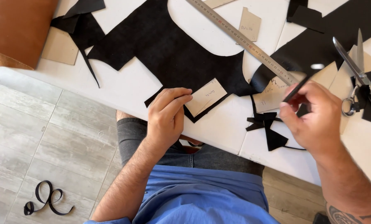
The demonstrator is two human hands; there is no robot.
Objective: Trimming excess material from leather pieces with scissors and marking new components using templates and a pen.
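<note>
At the centre of the frame the left hand (167, 116) lies flat on the white bench (127, 89), its fingers (175, 98) pressed together and bearing down on the left edge of a small tan card template (207, 96), a rough rectangle that sits on a matte black leather sheet (173, 49) with an irregular, curved cut-out along its upper side. To the right, the right hand (314, 118) pinches a thin dark pen-like tool (298, 88) between thumb and fingers, tip raised toward another pale card piece (270, 96) (its markings too small to matter). A long steel ruler (243, 41) runs diagonally from top centre down to that hand. Metal scissors (357, 74) lie at the right edge over black offcuts. Small black scraps (268, 128) sit near the bench edge below the right hand. A smooth tan leather roll (17, 29) fills the upper left corner, and a curled black strip (46, 199) lies on the grey plank floor at lower left.
</note>
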